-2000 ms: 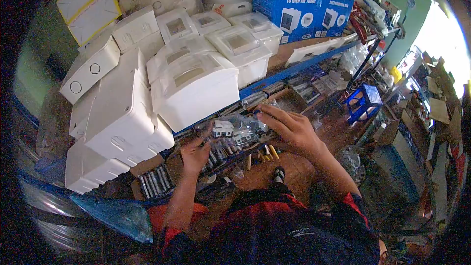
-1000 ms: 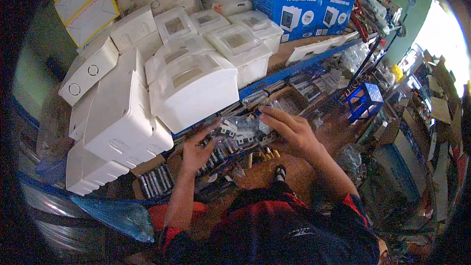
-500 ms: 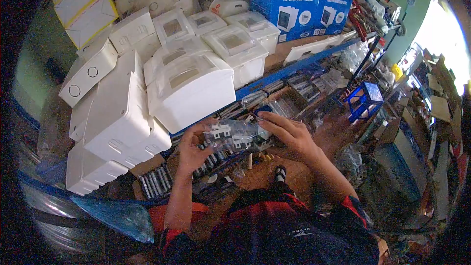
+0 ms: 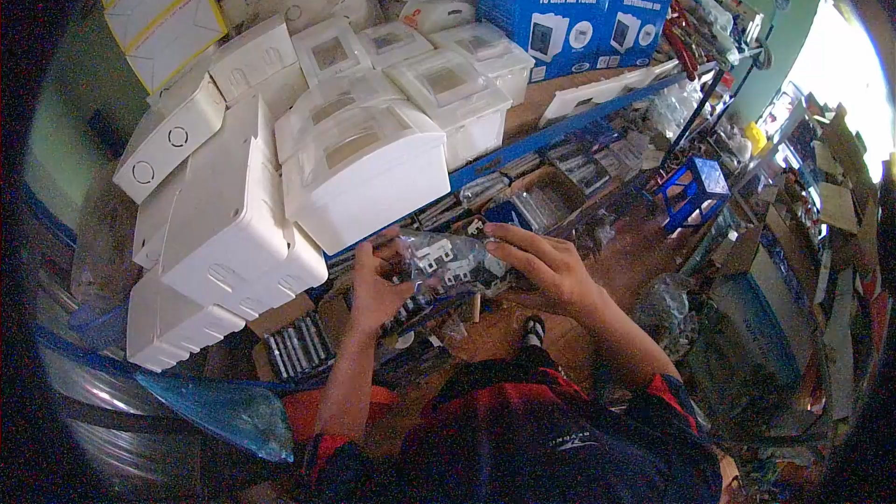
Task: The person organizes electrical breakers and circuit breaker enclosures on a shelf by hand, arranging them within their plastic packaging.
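Note:
A clear plastic bag (image 4: 446,259) of small white plastic parts is held between my two hands, over the lower shelf. My left hand (image 4: 378,289) closes on the bag's left end, with thumb and fingers on either side of the film. Around its right end curls my right hand (image 4: 553,269), index finger along the top edge. A small pale piece (image 4: 477,227) shows right at the right fingertips. Dark parts, partly covered by the right fingers, lie at that end of the bag. White enclosure boxes with clear windows (image 4: 364,173) stand just beyond my hands.
Blue printed cartons (image 4: 541,19) stand at the back of the upper shelf, which has a blue edge (image 4: 485,166). Below it are trays of packed parts (image 4: 299,345). A blue stool (image 4: 695,189) and piled cardboard (image 4: 775,271) are on the right.
My left hand has shifted slightly right, towards the right hand, bunching the bag. The white parts inside have moved, and the pale piece at the right fingertips shows more clearly.

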A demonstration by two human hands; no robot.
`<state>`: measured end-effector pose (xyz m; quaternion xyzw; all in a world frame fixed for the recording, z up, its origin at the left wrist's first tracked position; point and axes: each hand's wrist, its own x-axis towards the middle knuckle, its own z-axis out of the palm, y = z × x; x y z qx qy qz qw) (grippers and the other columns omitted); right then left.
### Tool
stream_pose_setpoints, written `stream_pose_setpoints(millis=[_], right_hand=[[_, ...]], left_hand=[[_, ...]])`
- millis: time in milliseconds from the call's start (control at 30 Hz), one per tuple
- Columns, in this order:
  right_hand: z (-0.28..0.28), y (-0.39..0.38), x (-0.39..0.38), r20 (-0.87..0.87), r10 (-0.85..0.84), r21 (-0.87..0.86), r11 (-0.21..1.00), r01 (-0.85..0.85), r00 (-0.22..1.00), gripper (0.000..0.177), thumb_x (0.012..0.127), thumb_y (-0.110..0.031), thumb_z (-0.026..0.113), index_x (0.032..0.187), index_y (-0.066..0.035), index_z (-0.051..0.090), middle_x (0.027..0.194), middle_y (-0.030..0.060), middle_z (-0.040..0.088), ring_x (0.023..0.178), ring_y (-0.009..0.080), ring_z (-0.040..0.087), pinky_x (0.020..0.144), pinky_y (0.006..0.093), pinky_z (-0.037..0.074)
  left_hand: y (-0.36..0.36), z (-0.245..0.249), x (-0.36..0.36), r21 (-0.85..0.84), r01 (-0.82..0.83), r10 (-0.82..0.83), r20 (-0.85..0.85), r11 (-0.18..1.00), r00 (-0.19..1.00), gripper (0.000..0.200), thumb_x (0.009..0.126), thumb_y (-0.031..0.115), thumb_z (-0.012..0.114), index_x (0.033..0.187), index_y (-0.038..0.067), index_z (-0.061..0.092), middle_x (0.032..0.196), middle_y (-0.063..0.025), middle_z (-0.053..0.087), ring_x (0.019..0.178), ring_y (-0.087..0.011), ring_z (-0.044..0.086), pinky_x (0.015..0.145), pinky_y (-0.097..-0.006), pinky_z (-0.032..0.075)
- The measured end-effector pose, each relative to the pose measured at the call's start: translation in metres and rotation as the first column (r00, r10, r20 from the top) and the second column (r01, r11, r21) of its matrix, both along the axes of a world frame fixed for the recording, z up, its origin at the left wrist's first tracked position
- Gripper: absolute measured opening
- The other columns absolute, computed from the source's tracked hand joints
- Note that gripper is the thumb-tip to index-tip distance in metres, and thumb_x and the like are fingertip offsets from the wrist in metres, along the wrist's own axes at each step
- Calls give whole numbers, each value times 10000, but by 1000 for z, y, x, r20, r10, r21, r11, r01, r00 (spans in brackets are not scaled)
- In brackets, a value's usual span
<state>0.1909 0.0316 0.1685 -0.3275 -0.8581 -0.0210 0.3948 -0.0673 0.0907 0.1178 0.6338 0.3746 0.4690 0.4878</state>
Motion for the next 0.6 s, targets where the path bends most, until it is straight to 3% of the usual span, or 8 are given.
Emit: stream_pose_setpoints(millis=[100,200,300,400,500,600], right_hand=[[1,0,0,-12,24,-6,1000,-24,1000,570,705,-244,670,1217,-48,514,1273,173,503,994,313,611,784,367,528],[-5,2,0,23,4,15,1000,-5,1000,564,703,-231,674,1214,-52,517,1277,166,502,995,309,613,792,365,526],[0,-1,-2,-57,23,-17,1000,-24,998,570,709,-224,667,1229,-54,504,1279,157,503,1002,306,610,790,361,527],[-1,-2,-1,-53,5,-23,1000,-6,999,573,698,-226,679,1216,-55,505,1284,156,496,1018,311,602,796,373,526],[-5,-2,1,10,-89,-125,988,90,996,613,684,-221,697,1235,-80,469,1314,148,455,1011,336,594,785,393,531],[-4,-4,1,5,-154,-285,947,149,988,652,675,-225,709,1251,-109,425,1339,131,412,996,370,583,769,421,532]], left_hand=[[1,23,2,168,149,-112,-213,974,971,639,629,12,799,1208,26,529,1209,-92,558,1071,-168,544,941,-319,434],[10,15,-5,62,332,-310,-234,941,922,674,660,18,781,1271,32,496,1242,-76,554,1083,-154,543,956,-302,422],[10,9,-6,-25,360,-361,-31,933,932,601,678,3,764,1233,37,534,1190,-84,589,1096,-164,538,953,-319,424],[15,2,-11,92,326,-315,-112,941,942,570,676,-40,750,1206,38,557,1172,-92,599,1089,-163,543,934,-321,438],[19,-25,-14,127,190,-206,129,974,970,507,653,-92,737,1129,16,603,1127,-100,622,1067,-163,560,917,-320,445],[16,-17,-15,169,56,-58,6,984,998,445,621,-113,741,1037,11,644,1084,-104,638,1013,-166,587,896,-314,450]])
